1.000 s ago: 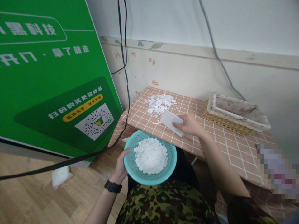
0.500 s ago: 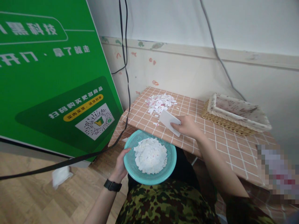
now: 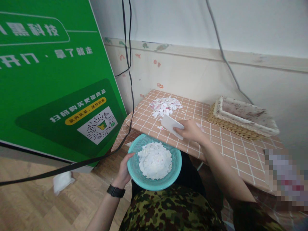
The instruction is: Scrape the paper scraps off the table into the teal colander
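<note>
My left hand [image 3: 124, 171] grips the left rim of a teal plastic colander [image 3: 177, 166]. A heap of small white paper scraps [image 3: 155, 160] fills the colander's middle. It is held over my lap, just below the table's front edge. My right hand [image 3: 190, 130] is closed on a flat white card [image 3: 170, 124], pinched at its right end with the thumb on top. The card is tilted over the table near a scattered pile of white and pinkish paper bits [image 3: 166, 106]. A few loose scraps [image 3: 160, 127] lie beside the card's left edge.
The table [image 3: 192, 107] has a brown checked cloth. A lined wicker basket [image 3: 243, 117] stands on its right, near a blurred-out patch. A green panel [image 3: 57, 80] rises at left, with a black cable [image 3: 131, 96] hanging before it. A white bag [image 3: 63, 182] lies on the floor.
My right hand has shifted slightly left and toward me with the card. My left hand and the colander have stayed in place.
</note>
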Motion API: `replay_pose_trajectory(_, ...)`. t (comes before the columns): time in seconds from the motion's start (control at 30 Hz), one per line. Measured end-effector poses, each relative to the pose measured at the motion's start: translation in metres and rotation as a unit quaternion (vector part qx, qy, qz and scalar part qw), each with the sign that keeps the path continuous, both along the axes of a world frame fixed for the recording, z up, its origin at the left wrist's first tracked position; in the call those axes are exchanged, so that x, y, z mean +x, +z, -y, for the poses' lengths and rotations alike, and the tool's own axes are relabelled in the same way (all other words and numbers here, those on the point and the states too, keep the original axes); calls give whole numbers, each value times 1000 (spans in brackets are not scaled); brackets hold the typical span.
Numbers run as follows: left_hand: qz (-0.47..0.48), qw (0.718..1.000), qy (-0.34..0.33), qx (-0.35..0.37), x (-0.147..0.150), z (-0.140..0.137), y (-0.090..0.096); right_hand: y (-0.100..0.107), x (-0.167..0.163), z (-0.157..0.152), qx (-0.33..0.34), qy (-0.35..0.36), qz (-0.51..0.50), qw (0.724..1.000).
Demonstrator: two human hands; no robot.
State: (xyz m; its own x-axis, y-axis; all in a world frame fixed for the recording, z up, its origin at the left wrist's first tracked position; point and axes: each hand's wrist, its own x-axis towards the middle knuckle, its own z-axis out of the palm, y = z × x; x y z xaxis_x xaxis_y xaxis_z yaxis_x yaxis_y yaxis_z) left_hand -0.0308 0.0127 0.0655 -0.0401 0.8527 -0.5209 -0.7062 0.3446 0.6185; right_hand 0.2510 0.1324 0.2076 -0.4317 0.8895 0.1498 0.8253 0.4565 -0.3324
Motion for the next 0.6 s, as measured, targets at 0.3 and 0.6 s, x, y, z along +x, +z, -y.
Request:
replay_pose_trajectory(0.3, -3, 1000, 0, -3, 0, -1, 2, -3, -12, 12, 35, 21, 8, 999)
replay_pose_trajectory(0.6, -10, 1000, 5, -5, 1, -1, 5, -10, -30, 43, 34, 128, 28, 991)
